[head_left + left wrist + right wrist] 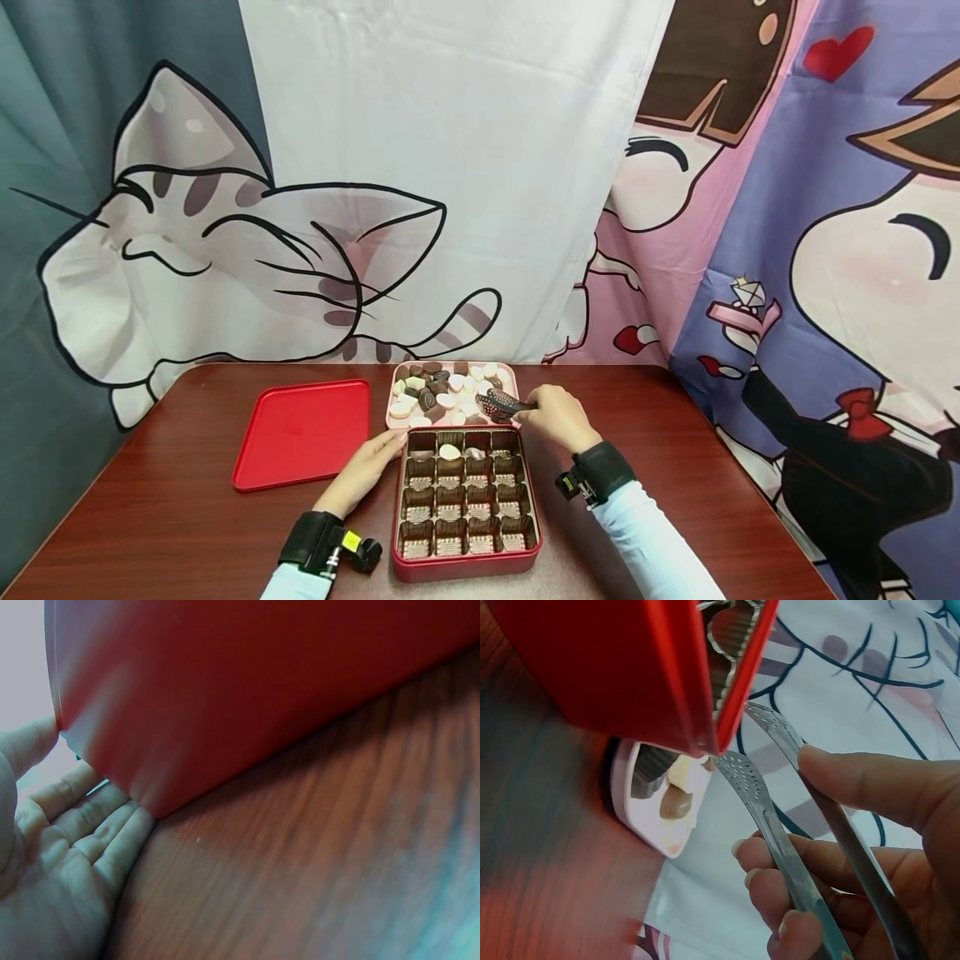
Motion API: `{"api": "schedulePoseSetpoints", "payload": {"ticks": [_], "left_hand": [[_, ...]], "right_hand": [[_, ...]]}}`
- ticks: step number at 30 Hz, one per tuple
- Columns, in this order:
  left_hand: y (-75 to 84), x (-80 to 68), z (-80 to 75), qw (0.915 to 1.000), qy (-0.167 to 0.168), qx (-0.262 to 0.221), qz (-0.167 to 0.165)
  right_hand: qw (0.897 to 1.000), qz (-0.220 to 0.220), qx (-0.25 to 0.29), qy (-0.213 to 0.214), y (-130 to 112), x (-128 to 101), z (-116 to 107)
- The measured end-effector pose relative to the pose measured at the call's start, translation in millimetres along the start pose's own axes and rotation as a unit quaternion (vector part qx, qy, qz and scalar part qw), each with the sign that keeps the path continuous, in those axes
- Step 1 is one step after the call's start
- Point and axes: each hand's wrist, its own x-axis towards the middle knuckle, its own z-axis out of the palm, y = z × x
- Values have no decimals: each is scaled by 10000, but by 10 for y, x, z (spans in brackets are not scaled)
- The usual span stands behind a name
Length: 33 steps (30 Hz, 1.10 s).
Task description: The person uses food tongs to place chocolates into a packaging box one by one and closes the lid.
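In the head view, a red tin [465, 568] with a brown compartment insert stands near the table's front. A cream-coloured chocolate [450, 452] and a paler piece [475, 453] lie in its back row. My left hand [367, 468] holds the tin's back left corner, thumb at the rim and fingers reaching behind the side [195, 712]. My right hand [558, 417] grips metal tongs [780, 832] with perforated ends, their two arms spread apart. The tong tips are over the right part of a pink tray [392, 408] of dark and light chocolates, partly hidden by the tin.
A flat red lid [307, 433] lies on the brown wooden table [187, 517], left of the pink tray. Behind the table's back edge hangs a printed cloth [450, 125] with cartoon figures.
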Motion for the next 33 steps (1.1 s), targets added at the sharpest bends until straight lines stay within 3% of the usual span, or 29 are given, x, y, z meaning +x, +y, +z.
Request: {"api": "schedulePoseSetpoints", "payload": {"ticks": [18,33], "left_hand": [[5,0,11,10000,-6,-12,49],[-12,6,7,10000,-11,13,23]], "right_hand": [[9961,45,-796,-384,-262,330,203],[9931,187,-1084,-395,-349,354,211]]}}
